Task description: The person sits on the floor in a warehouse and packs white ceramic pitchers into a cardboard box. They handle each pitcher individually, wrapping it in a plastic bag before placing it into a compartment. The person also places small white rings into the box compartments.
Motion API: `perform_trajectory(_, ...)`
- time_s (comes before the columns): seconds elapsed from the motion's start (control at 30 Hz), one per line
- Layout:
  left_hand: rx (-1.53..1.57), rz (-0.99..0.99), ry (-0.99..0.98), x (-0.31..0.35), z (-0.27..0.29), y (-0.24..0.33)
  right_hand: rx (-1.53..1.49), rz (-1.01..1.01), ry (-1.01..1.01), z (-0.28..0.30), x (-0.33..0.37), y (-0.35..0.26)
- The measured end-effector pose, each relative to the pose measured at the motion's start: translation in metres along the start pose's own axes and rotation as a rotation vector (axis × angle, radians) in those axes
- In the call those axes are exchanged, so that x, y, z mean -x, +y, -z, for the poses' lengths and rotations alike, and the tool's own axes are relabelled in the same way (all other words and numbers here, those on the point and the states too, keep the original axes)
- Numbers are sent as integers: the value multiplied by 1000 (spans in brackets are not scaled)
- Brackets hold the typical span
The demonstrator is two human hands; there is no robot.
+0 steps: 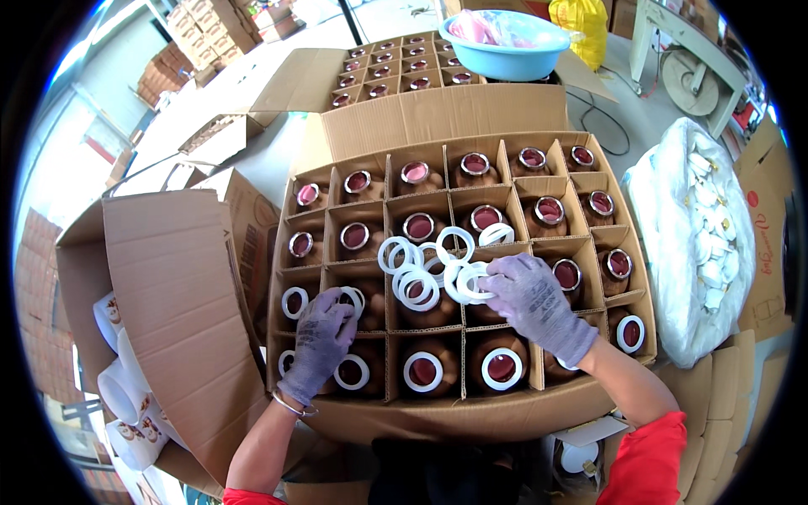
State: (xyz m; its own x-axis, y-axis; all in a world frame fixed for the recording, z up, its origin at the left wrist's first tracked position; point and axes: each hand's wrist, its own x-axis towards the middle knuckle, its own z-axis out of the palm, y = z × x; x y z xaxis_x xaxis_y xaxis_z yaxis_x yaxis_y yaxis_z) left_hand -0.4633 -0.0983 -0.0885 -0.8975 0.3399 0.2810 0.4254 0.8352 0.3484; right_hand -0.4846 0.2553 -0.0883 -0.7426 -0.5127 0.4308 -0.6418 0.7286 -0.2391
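A partitioned cardboard box (337, 417) in front of me holds reddish-brown bottles (418, 225), each in its own cell. White rings sit around the bottle necks in the nearest row, such as the white ring (422, 358). More loose white rings (418, 290) lie heaped over the middle cells. My left hand (318, 341), in a grey glove, is closed on white rings (356, 303) above a cell at the left; its fingertips are partly hidden. My right hand (532, 296), also gloved, pinches a white ring (473, 283) at the heap's right side.
Behind stands another box of bottles (417, 63), with a light blue basin (507, 55) on it. A clear bag of white pieces (707, 244) is at the right. To the left an open carton (181, 295) holds white cylinders (124, 391). A yellow bag (581, 29) stands far back.
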Motion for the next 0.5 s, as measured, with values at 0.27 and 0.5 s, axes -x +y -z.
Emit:
perform_trajectory(0.27,-106,4,-32,-11,-2,10,-102,-36,39,26,10,3)
perform_trajectory(0.5,-469,28,-82,-10,-6,-7,-265,-404,263,72,21,56)
